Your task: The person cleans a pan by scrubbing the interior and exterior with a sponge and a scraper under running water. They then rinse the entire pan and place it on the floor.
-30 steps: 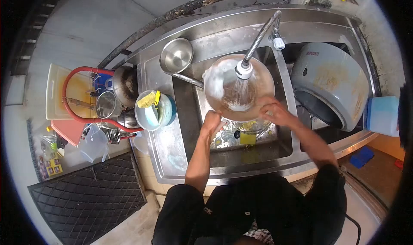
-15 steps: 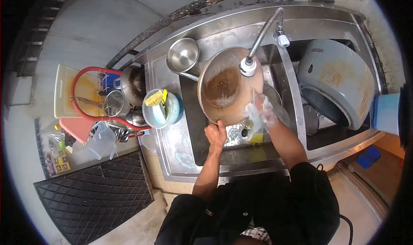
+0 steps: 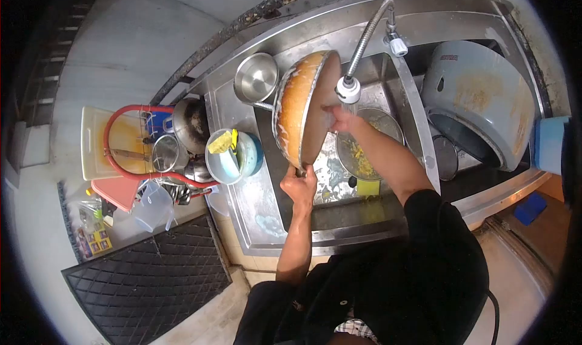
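Observation:
A large wok-like pan, orange-brown outside with white suds streaks, stands tilted on edge over the left sink basin. My left hand is closed around its lower end, where a short dark handle shows. Against the inner face lies my right hand, its fingers spread and partly blurred; I make out no tool in it. Just above that hand, water runs from the white tap head. Below, in the basin, a round metal pan holds yellow scraps, beside a yellow-green object.
On the left ledge stand a steel pot and a tub with a yellow sponge on it. A big grey pot lies in the right basin. Farther left is a red-rimmed rack of dishes.
The pan has swung from facing me to nearly edge-on, showing its outer side. My right hand has moved up and left along its inside; the scraps in the basin are now uncovered.

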The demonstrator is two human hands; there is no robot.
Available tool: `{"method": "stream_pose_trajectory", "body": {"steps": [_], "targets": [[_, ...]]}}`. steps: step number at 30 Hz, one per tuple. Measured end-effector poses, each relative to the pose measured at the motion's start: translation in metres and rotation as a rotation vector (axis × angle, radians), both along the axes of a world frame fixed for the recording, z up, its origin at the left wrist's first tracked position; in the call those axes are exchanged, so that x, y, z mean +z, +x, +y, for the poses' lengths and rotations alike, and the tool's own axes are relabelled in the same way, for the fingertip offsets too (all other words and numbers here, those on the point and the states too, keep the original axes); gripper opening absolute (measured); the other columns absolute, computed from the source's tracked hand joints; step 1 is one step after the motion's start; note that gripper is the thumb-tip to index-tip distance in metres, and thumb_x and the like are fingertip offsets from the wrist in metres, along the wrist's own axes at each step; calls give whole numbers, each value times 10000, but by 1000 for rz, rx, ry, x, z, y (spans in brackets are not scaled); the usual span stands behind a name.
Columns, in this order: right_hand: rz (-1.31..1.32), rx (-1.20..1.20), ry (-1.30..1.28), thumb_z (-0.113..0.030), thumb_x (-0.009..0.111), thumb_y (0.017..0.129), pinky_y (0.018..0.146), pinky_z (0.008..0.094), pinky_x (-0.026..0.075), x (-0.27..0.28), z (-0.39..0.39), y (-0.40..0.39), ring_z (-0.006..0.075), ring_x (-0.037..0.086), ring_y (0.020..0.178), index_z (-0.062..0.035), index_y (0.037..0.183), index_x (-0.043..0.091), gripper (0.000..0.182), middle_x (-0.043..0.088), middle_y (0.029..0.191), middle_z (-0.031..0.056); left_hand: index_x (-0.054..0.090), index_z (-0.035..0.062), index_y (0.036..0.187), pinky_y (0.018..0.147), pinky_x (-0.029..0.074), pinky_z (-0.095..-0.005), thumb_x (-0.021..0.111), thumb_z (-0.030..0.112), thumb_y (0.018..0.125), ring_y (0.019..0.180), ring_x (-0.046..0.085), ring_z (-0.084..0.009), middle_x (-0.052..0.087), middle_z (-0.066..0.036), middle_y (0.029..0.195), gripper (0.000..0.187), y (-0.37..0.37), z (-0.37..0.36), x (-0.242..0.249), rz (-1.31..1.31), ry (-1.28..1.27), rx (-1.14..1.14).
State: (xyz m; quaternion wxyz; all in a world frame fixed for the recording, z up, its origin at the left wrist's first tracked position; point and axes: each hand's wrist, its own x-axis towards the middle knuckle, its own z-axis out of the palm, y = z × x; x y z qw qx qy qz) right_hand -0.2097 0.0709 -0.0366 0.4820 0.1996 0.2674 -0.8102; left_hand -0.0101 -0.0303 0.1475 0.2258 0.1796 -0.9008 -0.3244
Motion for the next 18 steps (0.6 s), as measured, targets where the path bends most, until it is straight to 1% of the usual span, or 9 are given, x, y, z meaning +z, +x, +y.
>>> {"method": "stream_pose_trajectory", "body": {"steps": [3, 5, 7, 9, 11, 12, 15, 16, 18], "targets": [[66, 58, 8, -150, 517, 944, 867, 453, 520, 29, -8, -3, 283, 620, 1021, -16, 1217, 502, 305, 613, 1151, 142, 665, -41, 931, 508, 480, -366, 686, 97, 684, 556, 650, -320, 627, -204, 639, 284, -2, 8, 5, 4, -109, -2], [153, 31, 15, -111, 555, 916, 823, 457, 535, 36, -13, -11, 288, 630, 987, -10, 1215, 508, 319, 628, 1115, 142, 661, -45, 966, 518, 482, -369, 692, 100, 671, 563, 653, -313, 635, -200, 645, 330, -3, 7, 2, 35, -119, -7], [183, 283, 79, -84, 589, 890, 801, 441, 543, 29, -22, -22, 279, 644, 934, -18, 1205, 520, 329, 640, 1073, 138, 668, -51, 934, 591, 494, -318, 651, 104, 735, 690, 680, -180, 690, -181, 758, 253, -3, 5, 4, -7, 1, 59], [230, 298, 269, -89, 632, 860, 762, 425, 549, 87, -7, -22, 262, 650, 906, -22, 1185, 542, 344, 646, 1052, 138, 661, -75, 951, 631, 498, -303, 643, 69, 739, 721, 670, -170, 702, -168, 804, 256, -4, -1, 8, -71, 68, 78], [349, 391, 240, -84, 647, 851, 767, 415, 546, 69, -9, -32, 258, 646, 923, -18, 1184, 547, 354, 643, 1065, 141, 655, -94, 956, 655, 497, -289, 622, 23, 750, 736, 654, -160, 704, -144, 834, 240, -5, -7, 9, 24, 176, 65], [436, 436, 200, -81, 654, 846, 770, 411, 544, 54, -9, -38, 255, 645, 931, -16, 1184, 550, 359, 642, 1072, 143, 649, -108, 955, 668, 494, -276, 600, -9, 758, 749, 644, -152, 700, -121, 853, 226, -7, -7, 12, 51, 144, 52], [644, 489, 132, -73, 676, 833, 778, 396, 539, 25, -11, -50, 248, 639, 957, -10, 1183, 558, 375, 638, 1092, 149, 653, -74, 1001, 658, 496, -287, 614, 27, 760, 757, 662, -167, 704, -166, 876, 265, -4, -12, 5, 27, 158, 58], [657, 475, 132, -70, 684, 828, 780, 392, 538, 20, -11, -51, 246, 638, 965, -8, 1183, 561, 380, 636, 1099, 151, 653, -74, 1001, 658, 496, -287, 614, 27, 760, 757, 662, -167, 704, -166, 876, 265, -5, -10, 2, 29, 164, 56], [312, 278, 153, -98, 667, 855, 934, 399, 482, 21, -27, -47, 258, 603, 1049, -22, 1296, 478, 486, 608, 1171, 146, 658, -78, 960, 650, 497, -291, 590, 21, 758, 743, 664, -177, 699, -180, 847, 235, -3, -8, 1, 39, 196, 82]]}}
